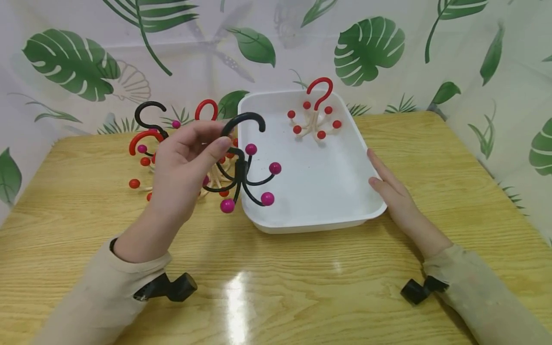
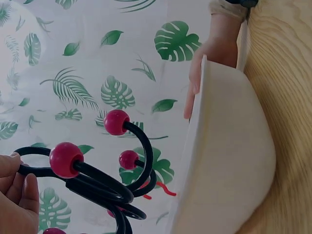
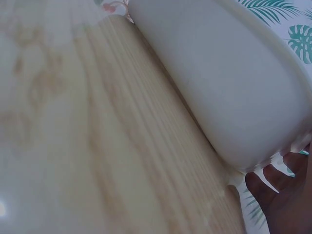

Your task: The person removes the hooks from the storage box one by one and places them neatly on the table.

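My left hand (image 1: 178, 167) pinches a black multi-arm hook hanger (image 1: 240, 170) by its curved hook, thumb against fingers. Its several curved arms end in magenta balls, and it is held up over the left edge of a white tray (image 1: 310, 191). In the left wrist view the hanger (image 2: 100, 183) is seen close up, its hook between the fingers. Along the tray's right rim lies my right hand (image 1: 398, 201), index finger extended against the outside and thumb at the edge. A beige hanger (image 1: 315, 122) with red hook and red balls stands inside the tray, far right.
Left of the tray, partly behind my left hand, sit more hangers: a black one (image 1: 148, 115) and several red-hooked ones, including one red hook (image 1: 206, 108) near the tray. A leaf-patterned cloth (image 1: 293, 43) rises behind the wooden table (image 1: 302, 287).
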Demonstrator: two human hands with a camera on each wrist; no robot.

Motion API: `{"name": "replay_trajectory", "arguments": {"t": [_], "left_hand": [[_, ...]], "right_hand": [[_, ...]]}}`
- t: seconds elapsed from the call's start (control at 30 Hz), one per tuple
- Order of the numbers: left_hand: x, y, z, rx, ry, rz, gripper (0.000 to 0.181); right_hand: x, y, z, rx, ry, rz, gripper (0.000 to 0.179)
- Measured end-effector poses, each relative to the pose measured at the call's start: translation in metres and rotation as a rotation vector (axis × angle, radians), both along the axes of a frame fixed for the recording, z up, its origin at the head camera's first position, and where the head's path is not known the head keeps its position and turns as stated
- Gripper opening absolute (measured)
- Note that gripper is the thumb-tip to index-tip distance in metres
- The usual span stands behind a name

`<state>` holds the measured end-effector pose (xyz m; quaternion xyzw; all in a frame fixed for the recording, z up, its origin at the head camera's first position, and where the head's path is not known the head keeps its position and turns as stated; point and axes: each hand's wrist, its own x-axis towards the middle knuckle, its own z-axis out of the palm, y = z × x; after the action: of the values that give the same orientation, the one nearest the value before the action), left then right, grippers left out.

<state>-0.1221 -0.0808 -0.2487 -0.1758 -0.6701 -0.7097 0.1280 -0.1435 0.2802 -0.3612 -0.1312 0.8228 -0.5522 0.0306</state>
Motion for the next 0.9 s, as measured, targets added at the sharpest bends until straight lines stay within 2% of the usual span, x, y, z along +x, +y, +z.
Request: {"name": "replay_trajectory", "arguments": {"t": [0.33, 0.9], "left_hand": [[0.008, -0.033, -0.012, -0.009, -0.047, 0.106, 0.017], [0.016, -0.072, -0.032, 0.026, -0.111, 0.195, 0.019]], "right_hand": [[0.001, -0.001, 0.001, -0.017, 0.021, 0.017, 0.053], [0.001, 0.000, 0.000, -0.010, 0.017, 0.010, 0.053]]}}
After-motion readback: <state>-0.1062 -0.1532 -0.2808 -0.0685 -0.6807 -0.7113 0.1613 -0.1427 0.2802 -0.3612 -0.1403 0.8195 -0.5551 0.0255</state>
